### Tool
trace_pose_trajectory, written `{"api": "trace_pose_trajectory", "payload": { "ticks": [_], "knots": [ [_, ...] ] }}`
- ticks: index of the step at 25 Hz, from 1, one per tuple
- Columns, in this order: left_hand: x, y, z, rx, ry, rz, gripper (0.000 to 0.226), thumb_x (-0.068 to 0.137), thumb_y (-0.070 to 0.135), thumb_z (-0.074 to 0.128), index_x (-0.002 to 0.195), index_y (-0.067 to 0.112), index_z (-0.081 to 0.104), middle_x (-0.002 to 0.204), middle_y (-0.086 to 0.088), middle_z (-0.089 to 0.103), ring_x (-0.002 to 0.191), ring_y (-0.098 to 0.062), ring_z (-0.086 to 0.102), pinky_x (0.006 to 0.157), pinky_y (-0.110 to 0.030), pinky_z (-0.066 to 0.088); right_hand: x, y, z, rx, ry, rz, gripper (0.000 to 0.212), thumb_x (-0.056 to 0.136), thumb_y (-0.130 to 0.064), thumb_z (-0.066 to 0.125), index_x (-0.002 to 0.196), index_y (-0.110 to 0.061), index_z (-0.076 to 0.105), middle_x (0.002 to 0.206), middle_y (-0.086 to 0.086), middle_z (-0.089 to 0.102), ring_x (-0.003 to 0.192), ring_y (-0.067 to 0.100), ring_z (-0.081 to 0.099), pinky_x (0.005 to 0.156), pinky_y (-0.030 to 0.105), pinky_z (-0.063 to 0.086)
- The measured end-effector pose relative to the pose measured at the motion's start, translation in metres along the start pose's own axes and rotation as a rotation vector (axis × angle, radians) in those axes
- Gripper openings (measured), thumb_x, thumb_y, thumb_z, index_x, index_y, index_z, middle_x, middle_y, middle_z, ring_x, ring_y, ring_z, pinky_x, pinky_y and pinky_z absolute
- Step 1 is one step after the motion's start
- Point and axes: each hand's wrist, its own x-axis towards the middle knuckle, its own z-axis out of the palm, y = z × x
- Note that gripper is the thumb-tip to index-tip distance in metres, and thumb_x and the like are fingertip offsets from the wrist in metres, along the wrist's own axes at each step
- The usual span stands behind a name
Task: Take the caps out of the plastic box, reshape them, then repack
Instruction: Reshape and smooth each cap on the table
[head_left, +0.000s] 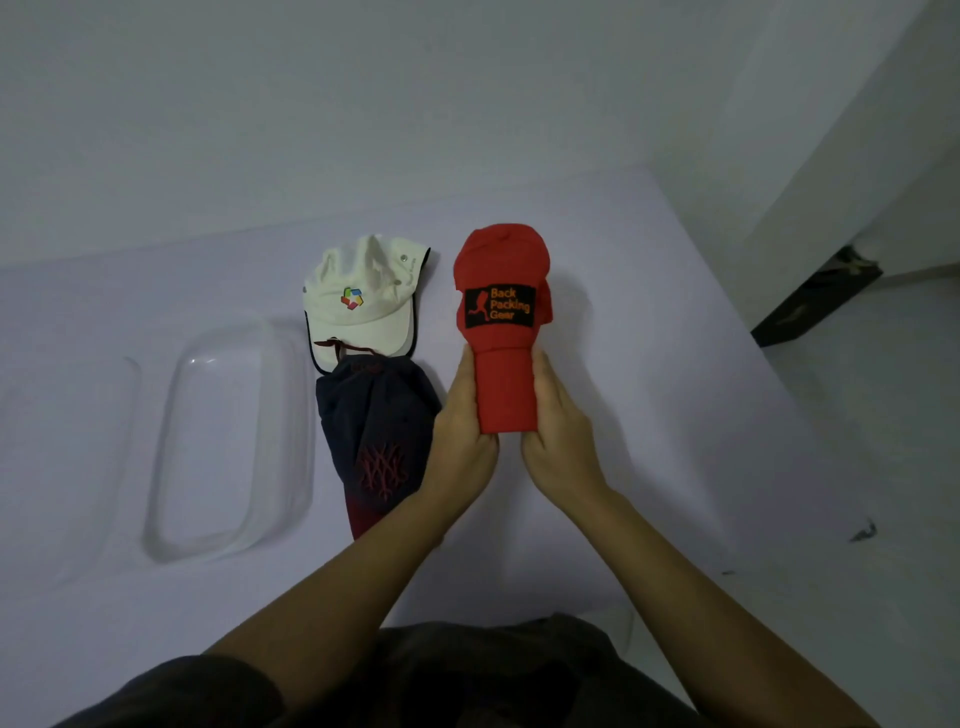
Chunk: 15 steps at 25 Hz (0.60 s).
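We hold the red cap (501, 312) by its folded brim, left hand (460, 436) and right hand (558, 441) each curled round one edge, well right of the clear plastic box (218, 447). Between box and red cap lie a white cap (358, 301) and a dark cap (374, 431).

A: Where is the worktop (649, 364) free?

B: Right of centre, from the red cap (501, 312) out to the edge at frame right, and along the strip behind the caps.

A: And left?

B: The plastic box (158, 467) fills centre left, with the white cap (363, 296) and dark cap (379, 426) just beside it. Only a slim gap separates the white cap from the red cap; lower down, the left hand (460, 436) closes it.
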Motion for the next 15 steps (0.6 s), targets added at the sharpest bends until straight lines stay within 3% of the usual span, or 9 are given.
{"api": "trace_pose_trajectory", "payload": {
  "ticks": [1,4,6,9,12,13,15],
  "knots": [
    [0.000,0.004,-0.002,-0.034,0.024,-0.013,0.056,0.090,0.028,0.038,0.139,0.033,0.011,0.127,0.002,0.049,0.105,0.000,0.054,0.090,-0.004,0.041,0.001,-0.005,0.000,0.020,0.007,-0.010,0.061,0.093,-0.021,0.035,0.148,-0.011,0.012,0.152,0.012,0.028,0.132,0.024,0.041,0.105,0.027,0.034],
    [0.001,0.013,-0.005,-0.100,0.060,-0.033,0.058,0.089,0.030,0.039,0.142,0.029,0.015,0.124,-0.001,0.053,0.107,-0.011,0.057,0.093,-0.021,0.047,-0.001,-0.020,0.004,0.151,0.014,0.026,0.059,0.095,-0.013,0.038,0.148,-0.017,0.012,0.145,0.009,0.040,0.121,0.015,0.049,0.097,0.012,0.037],
    [0.001,0.019,-0.006,-0.149,0.080,-0.037,0.060,0.089,0.028,0.040,0.145,0.025,0.017,0.121,0.003,0.054,0.104,-0.007,0.058,0.092,-0.020,0.047,0.000,-0.026,-0.001,0.224,0.010,0.066,0.061,0.094,-0.016,0.038,0.147,-0.020,0.009,0.137,0.008,0.048,0.109,0.009,0.051,0.089,0.005,0.037],
    [-0.013,0.028,0.003,-0.270,0.129,-0.091,0.053,0.093,0.020,0.043,0.142,0.025,0.023,0.115,0.000,0.059,0.099,-0.005,0.060,0.086,-0.016,0.050,0.006,-0.045,-0.017,0.189,0.016,-0.026,0.062,0.089,-0.023,0.041,0.145,-0.022,0.014,0.140,0.009,0.046,0.118,0.017,0.052,0.100,0.026,0.042],
    [-0.039,0.028,0.018,-0.492,0.239,-0.244,0.060,0.084,0.032,0.054,0.134,0.002,0.040,0.113,-0.018,0.062,0.091,-0.003,0.063,0.083,-0.022,0.052,0.019,-0.074,-0.022,-0.140,0.003,-0.355,0.071,0.072,0.012,0.049,0.140,-0.003,0.034,0.139,0.018,0.047,0.128,0.029,0.044,0.112,0.043,0.024],
    [-0.041,0.027,0.019,-0.482,0.251,-0.305,0.062,0.084,0.031,0.055,0.136,0.000,0.039,0.109,-0.016,0.064,0.082,0.002,0.063,0.079,-0.021,0.052,0.024,-0.078,-0.024,-0.263,-0.025,-0.443,0.073,0.067,0.019,0.049,0.138,0.004,0.035,0.137,0.023,0.048,0.128,0.033,0.044,0.111,0.048,0.022],
    [-0.031,0.023,0.011,-0.217,0.217,-0.319,0.056,0.093,0.014,0.048,0.145,0.011,0.027,0.109,-0.007,0.066,0.082,-0.003,0.063,0.083,-0.026,0.052,0.033,-0.078,-0.034,-0.382,-0.119,-0.423,0.074,0.070,0.020,0.053,0.139,0.007,0.029,0.136,0.028,0.047,0.130,0.038,0.042,0.110,0.050,0.023]
  ]
}}
